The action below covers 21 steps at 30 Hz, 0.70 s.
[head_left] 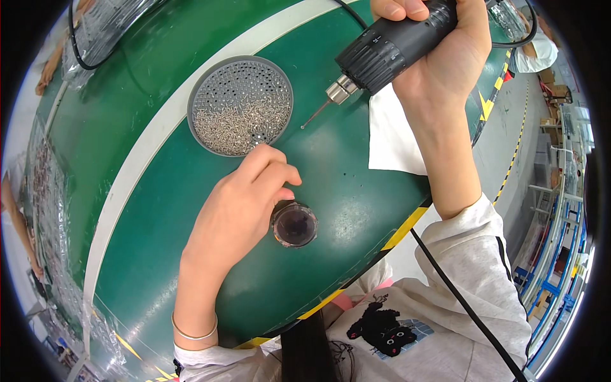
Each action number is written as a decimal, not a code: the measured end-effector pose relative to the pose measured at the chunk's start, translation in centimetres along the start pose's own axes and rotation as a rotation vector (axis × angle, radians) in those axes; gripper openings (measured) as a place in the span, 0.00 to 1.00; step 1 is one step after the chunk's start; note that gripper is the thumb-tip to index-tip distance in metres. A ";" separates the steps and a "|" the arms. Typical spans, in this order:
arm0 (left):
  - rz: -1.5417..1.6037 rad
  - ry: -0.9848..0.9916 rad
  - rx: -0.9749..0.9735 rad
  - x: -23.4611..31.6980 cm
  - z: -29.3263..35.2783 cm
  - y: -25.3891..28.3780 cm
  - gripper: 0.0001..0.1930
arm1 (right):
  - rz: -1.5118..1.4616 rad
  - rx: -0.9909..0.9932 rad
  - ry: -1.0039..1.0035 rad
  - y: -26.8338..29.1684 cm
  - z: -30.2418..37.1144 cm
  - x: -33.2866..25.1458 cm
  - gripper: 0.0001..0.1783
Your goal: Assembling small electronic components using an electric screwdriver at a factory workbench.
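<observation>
My right hand (439, 70) is wrapped around a black electric screwdriver (394, 48), which points down and to the left. Its thin bit (316, 115) ends in the air above the green table, with a tiny speck at the tip that is too small to name. My left hand (238, 197) has its fingers curled and pinched together; whatever they hold is hidden. Just beyond those fingers lies a round grey tray (193, 105) of small silvery screws (245, 121). Beside the left thumb stands a small round dark part (295, 225) with a shiny rim.
A white sheet (391, 137) lies under my right forearm. Yellow-and-black tape (406, 229) marks the near table edge. A black cable (461, 299) runs past my right side. Clear plastic bags (108, 38) lie at the far left, near other people's arms (22, 223).
</observation>
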State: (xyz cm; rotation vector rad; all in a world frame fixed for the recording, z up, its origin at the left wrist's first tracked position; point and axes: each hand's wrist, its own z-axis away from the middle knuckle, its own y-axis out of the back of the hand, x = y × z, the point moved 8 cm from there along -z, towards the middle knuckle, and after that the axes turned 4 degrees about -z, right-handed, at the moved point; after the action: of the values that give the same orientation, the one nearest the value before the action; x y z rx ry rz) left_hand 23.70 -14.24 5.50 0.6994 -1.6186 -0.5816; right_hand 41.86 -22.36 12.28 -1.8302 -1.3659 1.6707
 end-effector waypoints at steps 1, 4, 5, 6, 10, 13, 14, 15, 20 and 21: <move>-0.001 -0.001 -0.002 0.0 0.0 0.0 0.09 | -0.003 0.005 -0.005 0.0 0.0 0.1 0.11; -0.031 -0.009 -0.052 0.1 -0.2 -0.3 0.10 | -0.012 0.004 -0.015 0.1 -0.1 0.2 0.11; 0.004 -0.002 -0.050 0.1 -0.3 -0.4 0.10 | -0.018 -0.003 -0.021 0.1 -0.1 0.2 0.11; 0.039 0.003 -0.049 0.0 -0.4 -0.5 0.09 | -0.019 -0.001 -0.020 0.2 -0.1 0.2 0.11; 0.074 0.026 -0.036 -0.6 -0.2 -0.1 0.09 | -0.031 -0.013 -0.029 0.3 -0.2 0.4 0.10; 0.128 0.054 0.046 -1.4 0.3 0.6 0.09 | -0.027 -0.009 -0.028 0.3 -0.2 0.4 0.10; 0.129 0.075 0.043 -1.6 0.5 0.7 0.09 | -0.021 -0.003 -0.023 0.4 -0.2 0.3 0.10; 0.127 0.098 0.041 -1.7 0.7 0.7 0.09 | -0.022 -0.002 -0.024 0.4 -0.3 0.4 0.10; -0.042 0.047 0.046 -0.6 0.6 0.1 0.08 | -0.042 -0.031 -0.035 0.2 -0.4 0.6 0.09; -0.128 -0.013 0.057 -0.1 0.5 -0.2 0.08 | -0.040 -0.031 -0.034 0.3 -0.4 0.6 0.09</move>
State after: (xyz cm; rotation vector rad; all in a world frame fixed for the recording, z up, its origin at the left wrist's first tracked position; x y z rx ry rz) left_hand 23.23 -14.26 5.21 0.8479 -1.6153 -0.6357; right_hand 42.26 -21.94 11.82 -1.7867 -1.4405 1.6762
